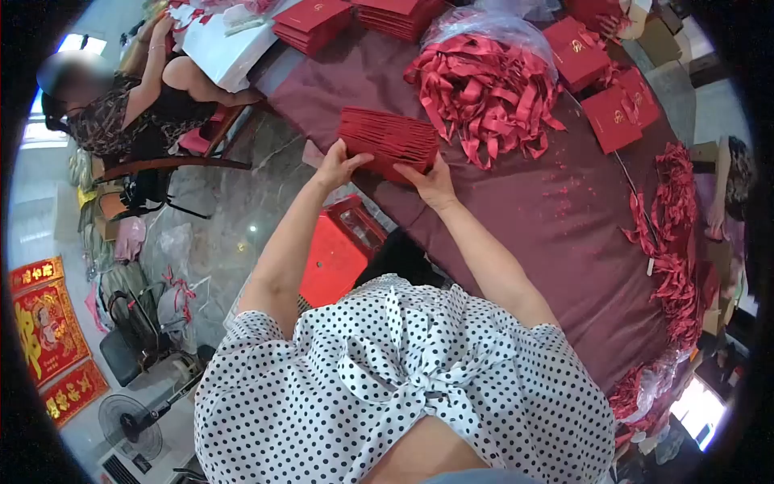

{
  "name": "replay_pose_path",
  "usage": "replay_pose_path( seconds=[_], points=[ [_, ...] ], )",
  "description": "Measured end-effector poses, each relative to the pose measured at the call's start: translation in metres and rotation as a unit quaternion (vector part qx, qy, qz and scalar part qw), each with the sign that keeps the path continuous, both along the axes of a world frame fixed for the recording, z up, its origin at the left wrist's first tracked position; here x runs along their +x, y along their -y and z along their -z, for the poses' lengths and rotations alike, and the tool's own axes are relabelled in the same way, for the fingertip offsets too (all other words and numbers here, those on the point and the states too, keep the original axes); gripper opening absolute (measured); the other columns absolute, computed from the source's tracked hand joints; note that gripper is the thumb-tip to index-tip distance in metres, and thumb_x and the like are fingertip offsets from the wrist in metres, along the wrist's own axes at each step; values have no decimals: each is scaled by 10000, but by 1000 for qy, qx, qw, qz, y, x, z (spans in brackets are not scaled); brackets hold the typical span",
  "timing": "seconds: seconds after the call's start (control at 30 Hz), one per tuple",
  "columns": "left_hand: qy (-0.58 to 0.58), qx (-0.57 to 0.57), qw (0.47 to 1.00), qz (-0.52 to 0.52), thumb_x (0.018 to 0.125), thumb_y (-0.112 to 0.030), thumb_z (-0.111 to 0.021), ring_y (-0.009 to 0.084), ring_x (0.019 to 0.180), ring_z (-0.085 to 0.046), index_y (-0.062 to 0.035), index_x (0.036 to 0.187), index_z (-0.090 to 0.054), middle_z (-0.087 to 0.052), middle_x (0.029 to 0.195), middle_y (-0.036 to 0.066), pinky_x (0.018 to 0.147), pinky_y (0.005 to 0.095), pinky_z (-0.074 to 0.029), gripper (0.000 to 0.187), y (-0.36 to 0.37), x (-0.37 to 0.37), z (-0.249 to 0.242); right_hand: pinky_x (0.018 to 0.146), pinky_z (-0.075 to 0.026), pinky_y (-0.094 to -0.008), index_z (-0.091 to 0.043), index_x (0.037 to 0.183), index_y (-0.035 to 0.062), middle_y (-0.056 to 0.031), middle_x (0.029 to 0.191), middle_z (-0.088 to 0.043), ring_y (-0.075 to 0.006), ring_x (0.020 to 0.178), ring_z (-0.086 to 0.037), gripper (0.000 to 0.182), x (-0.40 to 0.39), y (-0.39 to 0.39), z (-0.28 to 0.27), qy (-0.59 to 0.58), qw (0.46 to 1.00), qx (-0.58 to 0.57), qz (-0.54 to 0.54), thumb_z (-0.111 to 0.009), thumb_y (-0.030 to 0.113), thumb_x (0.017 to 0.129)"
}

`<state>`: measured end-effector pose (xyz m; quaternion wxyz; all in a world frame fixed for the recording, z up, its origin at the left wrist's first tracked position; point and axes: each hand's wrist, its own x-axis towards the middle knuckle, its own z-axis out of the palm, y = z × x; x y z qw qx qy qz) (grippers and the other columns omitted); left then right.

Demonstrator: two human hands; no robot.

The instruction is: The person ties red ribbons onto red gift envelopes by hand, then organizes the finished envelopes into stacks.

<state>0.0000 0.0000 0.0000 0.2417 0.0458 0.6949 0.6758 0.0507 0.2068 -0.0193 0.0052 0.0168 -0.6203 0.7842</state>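
A thick stack of red paper bags (389, 135), folded flat and seen along its many edges, is held between both hands at the near edge of the cloth-covered table. My left hand (340, 167) grips its left end, with the thumb across the near side. On the right end my right hand (433, 184) is closed in the same way. Just beyond lies a big heap of red ribbons (492, 101), partly inside a clear plastic bag (484, 26).
Red packets with gold print (611, 117) lie at the right, and stacked red packets (313, 24) at the back. More ribbons (676, 218) line the table's right edge. A red stool (334, 256) stands below. Another person (105, 109) sits at left; a co-worker's hand (619, 26) shows at upper right.
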Motion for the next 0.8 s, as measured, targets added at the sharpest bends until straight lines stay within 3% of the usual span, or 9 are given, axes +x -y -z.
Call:
replay_pose_path(
  seconds=[0.17, 0.3, 0.4, 0.47, 0.5, 0.57, 0.6, 0.67, 0.8],
  points=[
    [19, 36, 998, -55, 769, -90, -705, 133, 969, -562, -3, 1128, -535, -609, 1044, 48, 873, 272, -439, 406, 4, -25, -61, 863, -452, -310, -514, 1181, 27, -78, 1101, -604, -173, 972, -576, 536, -1, 24, -58, 213, 968, -108, 75, -757, 136, 716],
    [60, -4, 980, 187, 717, -49, -714, 115, 921, -569, -2, 1080, -559, -615, 1001, 33, 827, 267, -456, 397, 31, -97, -98, 973, -379, -374, -399, 1299, 61, -75, 1298, -459, -203, 1170, -449, 575, 13, 59, -38, 279, 873, -392, -83, -676, 192, 813],
    [45, -58, 941, 332, 668, -61, -750, 117, 892, -576, 17, 1031, -572, -626, 952, 33, 824, 260, -452, 412, 32, -167, -104, 1047, -300, -397, -263, 1380, 111, -88, 1379, -364, -228, 1257, -363, 609, -6, 44, -46, 139, 830, -536, -67, -582, 167, 864],
    [-62, -207, 873, 438, 661, -104, -768, 135, 882, -566, 21, 1011, -571, -632, 903, 46, 797, 271, -448, 421, 21, -214, -100, 1044, -304, -399, -249, 1377, 78, -107, 1372, -367, -233, 1257, -363, 604, -32, 27, -50, 201, 871, -449, -1, -564, 139, 866],
    [-68, -195, 866, 455, 650, -156, -778, 135, 885, -547, 26, 993, -569, -628, 881, 64, 772, 293, -441, 441, 12, -226, -96, 1025, -324, -377, -281, 1349, 42, -121, 1348, -391, -223, 1235, -389, 586, -41, 29, -39, 154, 945, -288, -29, -581, 130, 854],
    [-67, -221, 811, 537, 643, -192, -775, 138, 877, -544, 25, 990, -576, -625, 900, 87, 763, 310, -440, 455, -12, -256, -73, 960, -365, -321, -320, 1339, 86, -119, 1282, -445, -197, 1152, -442, 594, -54, 35, -46, 208, 965, -161, 5, -606, 278, 854],
    [-115, -235, 779, 570, 648, -201, -760, 180, 877, -567, 29, 983, -578, -626, 922, 119, 776, 325, -443, 445, -22, -269, -67, 932, -387, -310, -351, 1305, 27, -155, 1252, -465, -187, 1121, -461, 615, -65, 40, -49, 220, 966, -125, 48, -643, 294, 834],
    [-211, -230, 754, 578, 657, -217, -749, 244, 891, -587, 26, 1003, -576, -626, 957, 164, 792, 337, -446, 457, -37, -276, -60, 894, -427, -324, -363, 1271, -33, -172, 1182, -518, -198, 1061, -517, 681, -74, 47, -37, 216, 945, 216, 116, -678, 343, 798],
    [-263, -282, 723, 573, 690, -320, -733, 345, 1004, -569, 10, 1070, -570, -607, 1030, 218, 841, 381, -443, 529, -35, -290, -43, 789, -498, -364, -493, 1153, -72, -209, 1026, -624, -276, 917, -629, 621, -92, 50, -47, 251, 910, 289, 160, -699, 365, 762]
  ],
)
